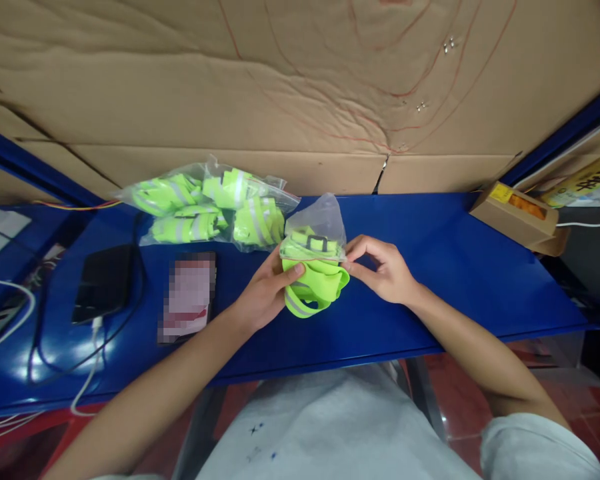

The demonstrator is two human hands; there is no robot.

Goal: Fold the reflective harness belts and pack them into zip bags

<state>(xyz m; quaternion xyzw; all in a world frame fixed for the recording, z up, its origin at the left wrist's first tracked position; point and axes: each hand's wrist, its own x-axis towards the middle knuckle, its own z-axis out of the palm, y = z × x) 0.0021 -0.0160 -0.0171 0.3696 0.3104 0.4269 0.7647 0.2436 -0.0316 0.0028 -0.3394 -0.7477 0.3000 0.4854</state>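
Note:
A folded neon-green reflective strap (313,287) with grey bands sits partly inside a clear zip bag (330,212). Its upper part, with a dark buckle, shows through the plastic, while its lower loops hang out of the bag's mouth toward me. My left hand (267,287) is closed around the left side of the bundle, thumb pressed on the front near the bag's edge. At the right corner of the bag's mouth, my right hand (383,267) pinches the plastic between thumb and forefinger. Behind and to the left lie several bagged green straps (187,227).
On the blue table (430,267) at left are a black power bank (105,280) with a white cable and a blurred-out phone-like rectangle (189,297). An open cardboard box (510,220) stands at right. A cardboard sheet (180,100) forms the back wall.

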